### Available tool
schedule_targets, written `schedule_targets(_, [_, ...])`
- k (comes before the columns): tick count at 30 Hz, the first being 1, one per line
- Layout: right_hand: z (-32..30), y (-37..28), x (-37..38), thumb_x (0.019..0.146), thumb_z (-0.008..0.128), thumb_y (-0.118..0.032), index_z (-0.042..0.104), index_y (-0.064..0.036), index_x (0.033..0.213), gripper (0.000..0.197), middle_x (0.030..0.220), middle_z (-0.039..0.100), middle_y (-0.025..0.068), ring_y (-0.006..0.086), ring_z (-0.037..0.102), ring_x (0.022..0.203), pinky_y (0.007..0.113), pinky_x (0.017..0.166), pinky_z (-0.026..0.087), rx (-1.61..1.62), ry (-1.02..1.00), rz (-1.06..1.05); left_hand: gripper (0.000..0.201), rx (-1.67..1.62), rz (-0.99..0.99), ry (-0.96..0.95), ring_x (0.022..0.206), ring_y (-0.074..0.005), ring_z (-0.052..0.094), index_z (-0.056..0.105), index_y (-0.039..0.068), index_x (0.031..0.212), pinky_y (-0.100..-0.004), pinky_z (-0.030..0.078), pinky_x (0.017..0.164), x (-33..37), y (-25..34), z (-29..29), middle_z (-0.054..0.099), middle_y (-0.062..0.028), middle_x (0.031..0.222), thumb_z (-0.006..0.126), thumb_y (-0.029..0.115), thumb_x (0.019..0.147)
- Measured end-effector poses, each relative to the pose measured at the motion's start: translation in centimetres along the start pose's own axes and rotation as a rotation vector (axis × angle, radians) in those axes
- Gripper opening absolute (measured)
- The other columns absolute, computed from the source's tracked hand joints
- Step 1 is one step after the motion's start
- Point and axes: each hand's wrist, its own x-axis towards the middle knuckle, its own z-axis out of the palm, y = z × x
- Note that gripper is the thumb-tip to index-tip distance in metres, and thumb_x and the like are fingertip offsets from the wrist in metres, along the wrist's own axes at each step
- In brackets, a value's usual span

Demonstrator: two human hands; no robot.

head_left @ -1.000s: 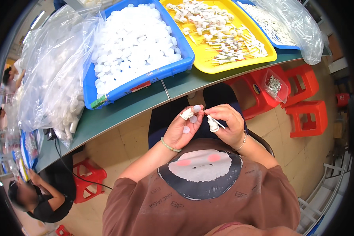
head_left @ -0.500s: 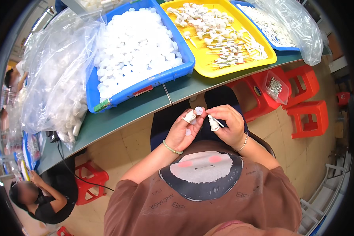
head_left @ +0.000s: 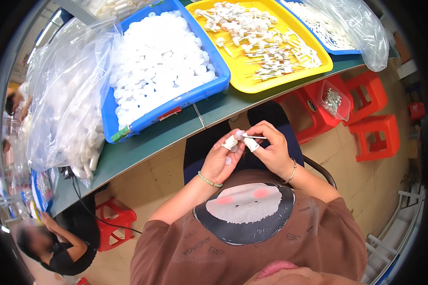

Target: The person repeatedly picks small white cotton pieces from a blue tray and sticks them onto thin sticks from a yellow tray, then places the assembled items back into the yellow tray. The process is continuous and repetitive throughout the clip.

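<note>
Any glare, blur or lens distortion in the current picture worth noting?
Head view: fisheye distortion bows the edge of the green table, and the corners go black; head view: the heaped white pieces look nearly blown out, and bright streaks cross the left plastic bag; head view: left hand and right hand show no obvious motion blur, but the disc between them lacks detail.

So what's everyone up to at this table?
A person's left hand pinches a pale disc in its fingers, with another disc in the palm. The right hand holds a thin white stick up to the pinched disc; whether it goes in is too small to tell. A blue tray and a yellow tray stand on the table.
</note>
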Motion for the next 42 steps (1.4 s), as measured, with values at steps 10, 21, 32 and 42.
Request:
schedule_targets(10, [-0.4, 0.6, -0.2, 0.080, 0.064, -0.003, 0.053, -0.0017, 0.092, 0.017, 0.083, 0.058, 0.0124, 0.0277, 0.059, 0.071, 0.035, 0.062, 0.047, -0.223, -0.123, 0.010, 0.028, 0.296, 0.097, 0.146, 0.104, -0.0166, 0.059, 0.056, -0.001, 0.117, -0.0291, 0.049, 0.095, 0.2, -0.1, 0.1, 0.061, -0.0095, 0.112, 0.060, 0.005, 0.090])
schedule_targets(21, [-0.7, 0.8, -0.6, 0.084, 0.059, -0.006, 0.051, -0.0024, 0.089, 0.010, 0.076, 0.057, 0.0102, 0.0213, 0.058, 0.068, 0.033, 0.059, 0.046, -0.079, -0.134, 0.134, 0.031, 0.267, 0.005, 0.080, 0.097, -0.0138, 0.060, 0.054, 0.000, 0.118, -0.0260, 0.052, 0.087, 0.2, 0.0, -0.1, 0.061, -0.0055, 0.105, 0.062, 0.011, 0.090])
schedule_targets(32, [-0.1, 1.6, -0.4, 0.080, 0.059, -0.003, 0.048, -0.0020, 0.085, 0.012, 0.077, 0.051, 0.0109, 0.0225, 0.054, 0.068, 0.034, 0.060, 0.045, -0.294, -0.172, -0.173, 0.022, 0.268, 0.026, 0.131, 0.094, -0.0114, 0.060, 0.062, 0.005, 0.107, -0.0244, 0.052, 0.084, 0.2, -0.8, -1.1, 0.063, -0.0032, 0.101, 0.066, 0.014, 0.087])
schedule_targets(42, [-1.2, 0.8, -0.3, 0.078, 0.065, -0.013, 0.049, -0.0013, 0.092, 0.025, 0.083, 0.051, 0.0143, 0.0320, 0.055, 0.077, 0.040, 0.065, 0.046, -0.364, -0.214, -0.263, 0.028, 0.245, -0.035, 0.045, 0.095, -0.0128, 0.060, 0.056, 0.004, 0.113, -0.0253, 0.052, 0.083, 0.1, -0.4, -0.6, 0.062, -0.0038, 0.103, 0.064, 0.016, 0.089])
